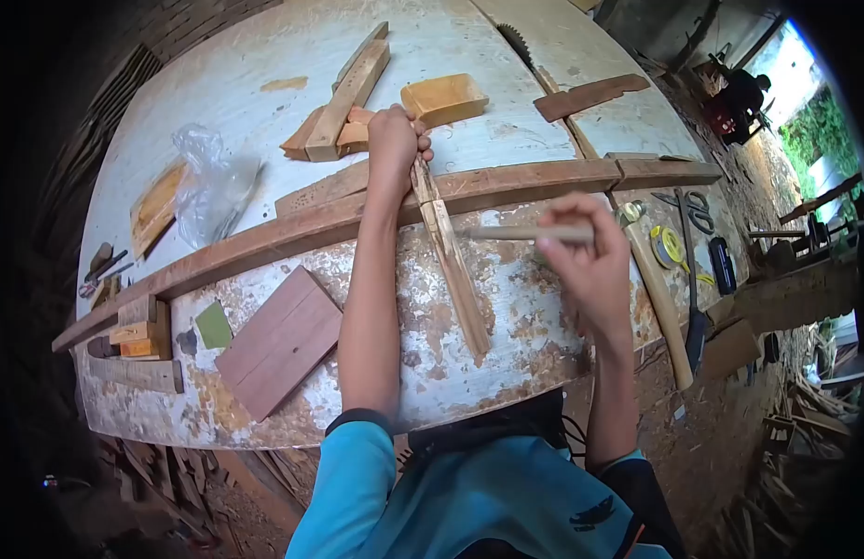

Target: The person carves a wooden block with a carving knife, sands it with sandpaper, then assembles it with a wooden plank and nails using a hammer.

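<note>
My left hand (397, 140) is wrapped round the far end of a narrow, rough wooden strip (453, 265). The strip crosses a long brown beam (534, 177), and its near end points toward my body. To its right, my right hand (586, 247) pinches a thin, pale stick (525, 233), blurred at its left tip. That tip is a little to the right of the strip, with a gap between them. Joined wooden blocks (348, 98) and a yellowish block (444, 100) lie just beyond my left hand.
Left are a plastic bag (208, 191), a reddish board (281, 342) and a small plane (138, 331). At right lie a hammer (660, 303), a yellow tape (668, 247) and scissors (699, 212). A saw blade (514, 43) protrudes from the worktable (432, 33). A person (738, 101) is far right.
</note>
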`<state>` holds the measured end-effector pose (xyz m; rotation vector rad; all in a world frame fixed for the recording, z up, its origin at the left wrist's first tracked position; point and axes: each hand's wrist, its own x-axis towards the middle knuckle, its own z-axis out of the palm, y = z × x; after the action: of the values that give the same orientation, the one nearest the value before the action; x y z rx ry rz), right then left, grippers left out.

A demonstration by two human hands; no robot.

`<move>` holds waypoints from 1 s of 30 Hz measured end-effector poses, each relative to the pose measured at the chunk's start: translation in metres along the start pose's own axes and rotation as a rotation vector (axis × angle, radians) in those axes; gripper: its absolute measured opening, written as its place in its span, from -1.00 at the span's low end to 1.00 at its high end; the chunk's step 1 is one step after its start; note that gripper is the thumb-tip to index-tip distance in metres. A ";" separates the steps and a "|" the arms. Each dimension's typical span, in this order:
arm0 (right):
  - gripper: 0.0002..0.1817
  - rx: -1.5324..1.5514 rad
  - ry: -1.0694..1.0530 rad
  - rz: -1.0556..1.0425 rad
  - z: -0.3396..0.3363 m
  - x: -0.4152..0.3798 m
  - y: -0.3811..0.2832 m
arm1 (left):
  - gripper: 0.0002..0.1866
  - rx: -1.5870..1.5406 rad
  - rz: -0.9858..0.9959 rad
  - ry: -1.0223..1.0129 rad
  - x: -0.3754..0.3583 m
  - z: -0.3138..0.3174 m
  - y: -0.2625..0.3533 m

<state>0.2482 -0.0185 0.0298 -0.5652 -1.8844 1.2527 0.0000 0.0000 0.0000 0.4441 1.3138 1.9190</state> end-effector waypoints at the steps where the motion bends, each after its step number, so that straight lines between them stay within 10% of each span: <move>1: -0.67 0.131 0.015 0.005 0.003 0.010 -0.003 | -0.81 -0.005 -0.003 -0.004 -0.004 0.002 0.001; 7: -0.74 0.847 0.056 0.062 0.079 0.087 0.021 | -0.80 0.076 0.028 0.018 -0.003 0.003 0.005; 20: -0.50 0.757 -0.326 0.303 0.103 0.107 0.019 | -0.72 0.459 0.226 -0.011 0.006 -0.012 -0.006; 30: -0.58 0.814 -0.174 0.192 0.105 0.104 0.023 | -0.71 0.369 0.201 0.107 0.011 -0.008 -0.004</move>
<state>0.1009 0.0067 0.0254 -0.1950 -1.2858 2.0802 -0.0105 0.0036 -0.0081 0.6873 1.7619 1.8819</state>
